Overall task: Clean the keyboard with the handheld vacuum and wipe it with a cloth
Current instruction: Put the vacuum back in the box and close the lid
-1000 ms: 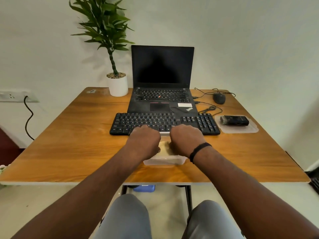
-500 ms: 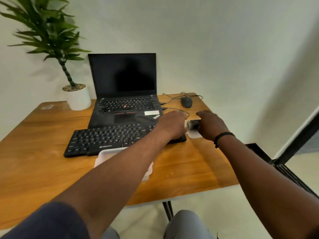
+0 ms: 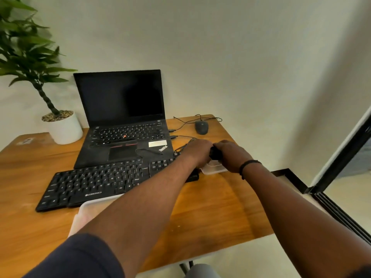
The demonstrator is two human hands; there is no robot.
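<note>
Vacuum (image 3: 215, 153) first: the small black handheld unit sits at the right end of the worktop (image 3: 210, 209), just above its clear tray (image 3: 213, 169), and both your hands are on it. Your left hand (image 3: 197, 152) covers its near-left end and your right hand (image 3: 232, 156) wraps its right side; the fingers of both are curled around the body, though how firm the hold is cannot be told from here.

The keyboard (image 3: 96, 183) lies to the left, its right end passing under your left forearm and touching the tray's corner. The cloth is presumably in the second clear tray (image 3: 90, 209) near the front edge, mostly hidden by your arm.

To do this step well:
- Lift straight up so the tray stays down, and pin it with one hand if it comes along.
- Watch the thin cable (image 3: 184, 146) lying just behind your left hand, so it does not snag.
- Settle the unit in one hand, nozzle forward, before moving over the keys.
- Keep clear of the mouse (image 3: 201, 127) and laptop (image 3: 124, 125) as you swing left.
</note>
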